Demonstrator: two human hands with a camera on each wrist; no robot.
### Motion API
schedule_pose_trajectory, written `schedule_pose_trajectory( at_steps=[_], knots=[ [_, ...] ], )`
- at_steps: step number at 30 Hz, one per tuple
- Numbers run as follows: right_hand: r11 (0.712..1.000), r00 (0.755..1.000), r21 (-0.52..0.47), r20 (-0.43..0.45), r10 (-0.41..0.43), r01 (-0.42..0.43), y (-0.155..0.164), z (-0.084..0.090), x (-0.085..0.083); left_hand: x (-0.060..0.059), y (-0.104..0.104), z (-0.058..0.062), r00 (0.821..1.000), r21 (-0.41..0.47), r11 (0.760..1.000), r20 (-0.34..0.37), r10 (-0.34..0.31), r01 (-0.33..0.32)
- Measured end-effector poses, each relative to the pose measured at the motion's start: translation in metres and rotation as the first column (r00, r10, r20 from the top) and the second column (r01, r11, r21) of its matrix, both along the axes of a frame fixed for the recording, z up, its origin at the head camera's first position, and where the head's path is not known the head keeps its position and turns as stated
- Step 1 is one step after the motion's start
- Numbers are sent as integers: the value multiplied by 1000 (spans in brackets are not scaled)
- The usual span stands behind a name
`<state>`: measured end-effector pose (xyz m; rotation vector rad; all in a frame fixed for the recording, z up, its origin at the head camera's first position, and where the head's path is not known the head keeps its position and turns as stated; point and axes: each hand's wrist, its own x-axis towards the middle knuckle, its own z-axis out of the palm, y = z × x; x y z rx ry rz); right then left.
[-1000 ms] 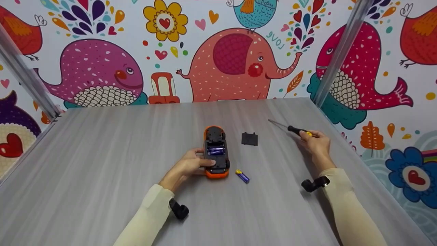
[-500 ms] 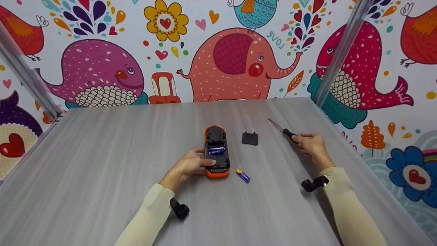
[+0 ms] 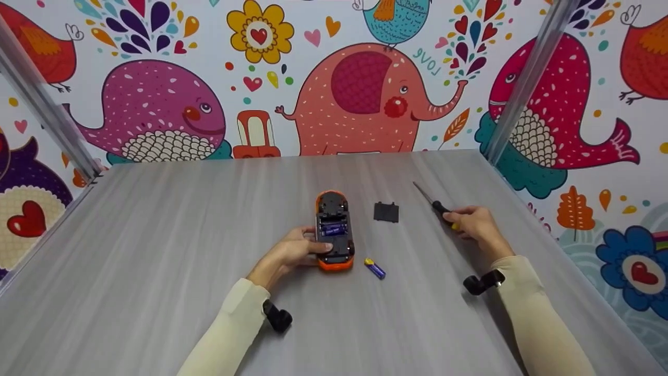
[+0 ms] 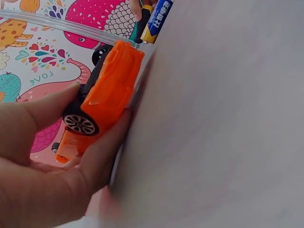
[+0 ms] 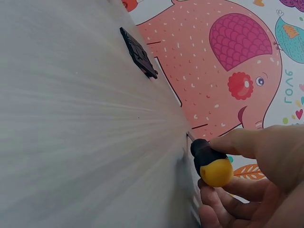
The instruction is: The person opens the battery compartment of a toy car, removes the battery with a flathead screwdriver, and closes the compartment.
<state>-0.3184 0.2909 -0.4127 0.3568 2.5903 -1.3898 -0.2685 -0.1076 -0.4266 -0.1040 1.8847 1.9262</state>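
Note:
An orange toy car (image 3: pixel 335 261) lies upside down, its black underside facing up and purple batteries (image 3: pixel 334 230) in the exposed compartment. My left hand (image 3: pixel 292 249) grips it from the left, thumb over the underside and fingers beneath; the left wrist view shows the orange body (image 4: pixel 111 85) between thumb and fingers. My right hand (image 3: pixel 477 225) holds a screwdriver (image 3: pixel 440 208) by its black and yellow handle (image 5: pixel 213 164), the metal shaft pointing away to the upper left. Between the hands lie a loose purple-and-yellow battery (image 3: pixel 375 268) and a black battery cover (image 3: pixel 386 212).
The grey table (image 3: pixel 172 235) has a patterned wall (image 3: pixel 261 94) along its back and sides. Metal posts (image 3: pixel 527 83) stand at the back corners. Each wrist wears a small black camera (image 3: pixel 276 316).
My right hand has shifted left a little and its hold on the screwdriver has moved, with the shaft now tilting more steeply away. My left hand stays on the toy car.

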Motion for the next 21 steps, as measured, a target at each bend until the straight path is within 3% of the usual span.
schedule_pose_trajectory(
  at_steps=[4, 13, 21],
  knots=[
    [1000, 1000, 11, -3, 19, -19, -2, -2, 1, 0, 1, -1, 1000, -2, 1000, 13, 9, -8],
    [998, 995, 27, 83, 51, -54, -6, -6, 5, 2, -3, -3, 1000, -11, 1000, 14, -5, 5],
    [993, 993, 90, 97, 72, -81, -10, 12, 6, 1, -2, -2, 1000, -6, 1000, 7, -15, 15]
  ],
)
